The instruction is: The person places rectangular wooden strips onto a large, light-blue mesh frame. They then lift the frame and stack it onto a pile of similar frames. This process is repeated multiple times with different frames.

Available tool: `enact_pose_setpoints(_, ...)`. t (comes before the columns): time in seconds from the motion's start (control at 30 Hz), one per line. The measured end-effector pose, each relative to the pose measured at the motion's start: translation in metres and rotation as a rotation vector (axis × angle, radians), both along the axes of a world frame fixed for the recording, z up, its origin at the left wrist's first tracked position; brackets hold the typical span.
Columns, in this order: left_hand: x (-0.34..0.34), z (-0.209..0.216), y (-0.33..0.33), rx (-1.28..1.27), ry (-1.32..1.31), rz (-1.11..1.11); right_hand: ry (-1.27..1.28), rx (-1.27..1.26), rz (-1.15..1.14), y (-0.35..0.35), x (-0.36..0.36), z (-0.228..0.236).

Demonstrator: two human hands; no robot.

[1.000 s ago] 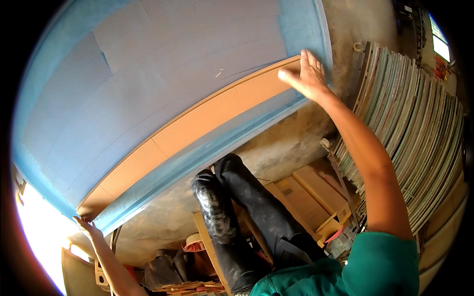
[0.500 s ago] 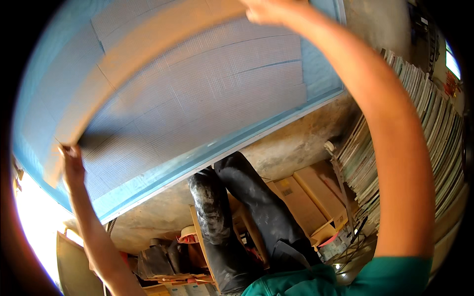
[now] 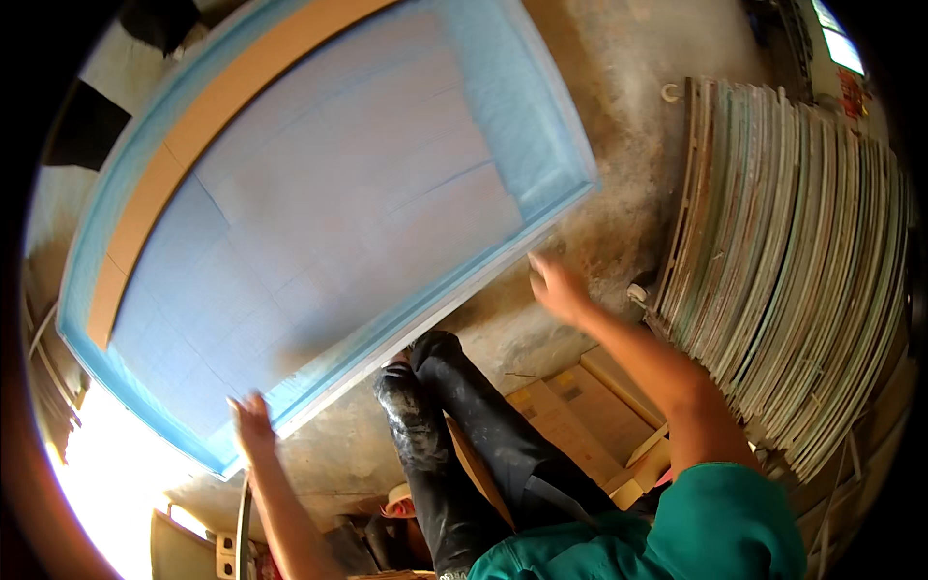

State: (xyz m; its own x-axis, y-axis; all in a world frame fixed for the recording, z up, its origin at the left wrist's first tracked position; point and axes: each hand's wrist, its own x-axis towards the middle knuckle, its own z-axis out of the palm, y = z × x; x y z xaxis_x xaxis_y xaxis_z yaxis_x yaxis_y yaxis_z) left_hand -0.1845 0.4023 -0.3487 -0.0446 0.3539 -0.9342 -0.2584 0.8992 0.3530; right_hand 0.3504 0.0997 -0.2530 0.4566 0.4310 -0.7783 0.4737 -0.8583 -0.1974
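A large framed screen (image 3: pixel 536 159) lies tilted in front of me, with a blue mesh border and a greyish, ribbed-looking middle. Along its far side runs a long orange-brown strip (image 3: pixel 174 155), lying flat. My left hand (image 3: pixel 253 427) is at the near left part of the screen's edge, fingers apart and holding nothing. Just off the near right edge hovers my right hand (image 3: pixel 559 288), thumb and fingers apart, with nothing in it. Both hands are slightly blurred.
At the right stands a tall row of thin frames or boards (image 3: pixel 773 251) packed side by side. Cardboard boxes (image 3: pixel 580 411) lie on the floor beside my legs (image 3: pixel 483 435). Two dark objects (image 3: pixel 87 126) show beyond the screen's far left, and bright light enters at the lower left.
Both hands have let go of the orange-brown strip, which now lies along the screen's far side. They have drawn back toward me, to the near edge. The view has shifted.
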Motion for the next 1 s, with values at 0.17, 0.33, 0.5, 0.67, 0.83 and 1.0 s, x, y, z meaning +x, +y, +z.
enact_pose_setpoints(0.17, 0.006, 0.132, -0.150, -0.199, -0.099, 0.062, 0.506, -0.623, 0.294, -0.209, -0.106, 0.114)
enact_pose_setpoints(0.33, 0.046, 0.201, -0.210, -0.326, 0.188, -0.096, 0.423, -0.478, 0.253, -0.215, -0.064, 0.148)
enact_pose_setpoints(0.5, 0.113, 0.241, -0.201, -0.213, 0.185, -0.259, -0.021, -0.080, -0.164, -0.091, 0.067, 0.106)
enact_pose_setpoints(0.67, 0.170, 0.271, -0.215, -0.113, 0.315, -0.462, -0.228, 0.090, -0.242, 0.025, 0.184, 0.050)
enact_pose_setpoints(0.83, 0.211, 0.266, -0.262, -0.179, 0.430, -0.317, -0.358, 0.124, -0.202, 0.055, 0.238, -0.029)
enact_pose_setpoints(1.0, 0.233, 0.278, -0.284, -0.145, 0.485, -0.277, -0.059, -0.020, -0.223, 0.050, 0.224, -0.037)
